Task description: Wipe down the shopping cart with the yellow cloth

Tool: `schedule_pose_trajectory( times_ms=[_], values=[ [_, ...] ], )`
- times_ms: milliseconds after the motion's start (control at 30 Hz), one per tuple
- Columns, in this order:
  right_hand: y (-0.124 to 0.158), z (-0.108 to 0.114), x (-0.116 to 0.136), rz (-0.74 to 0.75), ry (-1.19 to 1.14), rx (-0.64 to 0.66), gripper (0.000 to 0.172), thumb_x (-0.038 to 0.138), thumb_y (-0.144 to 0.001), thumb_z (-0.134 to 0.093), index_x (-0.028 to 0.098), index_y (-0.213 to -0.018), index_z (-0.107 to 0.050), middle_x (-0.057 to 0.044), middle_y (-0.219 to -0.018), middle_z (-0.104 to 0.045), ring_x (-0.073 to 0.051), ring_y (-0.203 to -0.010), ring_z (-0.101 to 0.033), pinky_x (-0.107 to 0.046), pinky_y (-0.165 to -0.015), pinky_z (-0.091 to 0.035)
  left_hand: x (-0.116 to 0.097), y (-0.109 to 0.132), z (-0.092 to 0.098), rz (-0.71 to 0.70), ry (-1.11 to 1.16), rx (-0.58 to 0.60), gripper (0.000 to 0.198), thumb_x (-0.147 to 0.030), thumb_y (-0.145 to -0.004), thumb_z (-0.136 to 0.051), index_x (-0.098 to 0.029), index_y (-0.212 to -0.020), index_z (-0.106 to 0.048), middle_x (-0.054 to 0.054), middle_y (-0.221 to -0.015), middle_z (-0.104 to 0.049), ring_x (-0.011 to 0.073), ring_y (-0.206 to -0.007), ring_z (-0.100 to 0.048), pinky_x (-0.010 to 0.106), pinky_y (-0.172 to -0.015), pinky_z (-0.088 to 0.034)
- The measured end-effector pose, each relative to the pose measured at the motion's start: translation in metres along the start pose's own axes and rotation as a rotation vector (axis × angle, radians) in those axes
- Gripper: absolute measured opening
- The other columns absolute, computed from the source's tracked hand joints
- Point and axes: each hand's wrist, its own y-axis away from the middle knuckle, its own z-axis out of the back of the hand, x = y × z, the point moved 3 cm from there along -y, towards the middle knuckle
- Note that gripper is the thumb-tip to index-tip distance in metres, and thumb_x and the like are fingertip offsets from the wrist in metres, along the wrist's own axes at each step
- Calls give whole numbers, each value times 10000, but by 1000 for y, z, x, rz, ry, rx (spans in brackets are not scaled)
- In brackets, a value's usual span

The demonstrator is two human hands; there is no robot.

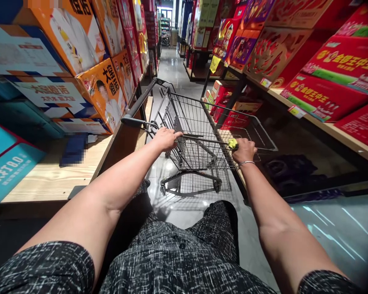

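A dark wire shopping cart [199, 122] stands in a shop aisle in front of me, and its basket holds nothing. My left hand [166, 138] is closed round the left end of the cart's push bar. My right hand [244, 150] grips the right end of the bar, beside a yellow-green end cap [232, 143]. A thin bracelet [245, 163] sits on my right wrist.
Orange and blue boxed goods [88, 61] fill slanted shelves on the left, above a wooden ledge [49, 179]. Red gift boxes [325, 77] line the shelves on the right. The glossy tiled aisle [174, 69] runs ahead between them. A glass-topped case [340, 228] is low right.
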Motion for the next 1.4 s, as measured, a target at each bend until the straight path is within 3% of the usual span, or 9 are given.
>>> schedule_pose_trajectory(
  times_ms=[167, 300, 400, 500, 800, 933, 1200, 1300, 1400],
  values=[
    [10, 0, 26, 29, -20, -20, 403, 145, -794, -535, 182, -1176, -657, -145, -1182, -603, -309, -1086, -425, -429, -850, -330, 20, 3, -5, 23, -17, -4, 509, -437, -979, -506, -279, -1463, -510, 100, -1223, -695, 302, -1119, -659, 397, -952, -377],
    [29, -5, 75, 244, -109, -108, 520, 110, -786, -538, 231, -1284, -624, -137, -1257, -582, -310, -1123, -409, -448, -897, -324, 28, 7, -8, 35, -11, -9, 483, -466, -981, -514, -285, -1428, -534, 88, -1200, -709, 299, -1116, -668, 394, -940, -383],
    [50, -23, 128, 491, -145, -153, 501, 178, -871, -544, 287, -1356, -605, -123, -1366, -556, -324, -1227, -362, -479, -988, -295, 33, 8, -8, 35, -19, 7, 477, -479, -980, -516, -290, -1417, -537, 81, -1207, -715, 293, -1119, -667, 388, -933, -383],
    [71, -59, 159, 642, -78, -5, 462, 223, -950, -493, 353, -1383, -593, -83, -1432, -545, -311, -1292, -330, -488, -1046, -261, 36, 8, -7, 27, -22, 11, 458, -476, -985, -507, -292, -1403, -540, 70, -1215, -718, 280, -1118, -665, 379, -935, -375],
    [115, -158, 81, 502, 92, 488, 323, 157, -949, -458, 287, -1087, -719, -81, -1223, -619, -267, -1112, -438, -455, -942, -335, 33, 6, -11, 11, -38, -44, 432, -483, -943, -552, -252, -1309, -562, 67, -1102, -722, 286, -1065, -674, 404, -951, -342],
    [103, -141, 68, 515, 83, 425, 367, 158, -942, -476, 314, -1161, -725, -88, -1326, -610, -296, -1190, -428, -469, -959, -337, 33, 5, -11, 13, -39, -53, 442, -507, -942, -554, -241, -1295, -564, 66, -1081, -715, 286, -1038, -678, 415, -983, -325],
    [43, -16, 83, 426, -53, -105, 397, 338, -939, -550, 376, -1314, -675, -97, -1311, -601, -346, -1277, -365, -510, -1052, -294, 18, -9, -13, 39, 63, 10, 512, -443, -936, -604, -241, -1401, -529, 119, -1344, -622, 334, -1246, -555, 441, -1016, -352],
    [42, -21, 88, 419, -68, -99, 390, 325, -945, -537, 381, -1307, -671, -92, -1290, -608, -337, -1266, -373, -525, -1065, -281, -8, -17, -12, -55, 118, 16, 708, -421, -925, -633, -269, -1564, -367, 117, -1508, -508, 340, -1362, -448, 468, -1103, -296],
    [61, -66, 82, 464, -60, 18, 394, 264, -979, -472, 388, -1303, -658, -63, -1339, -606, -309, -1255, -393, -529, -1062, -287, -28, -22, -12, -106, 157, -3, 790, -445, -917, -640, -246, -1603, -303, 122, -1550, -467, 344, -1379, -413, 492, -1134, -255]
  ],
)
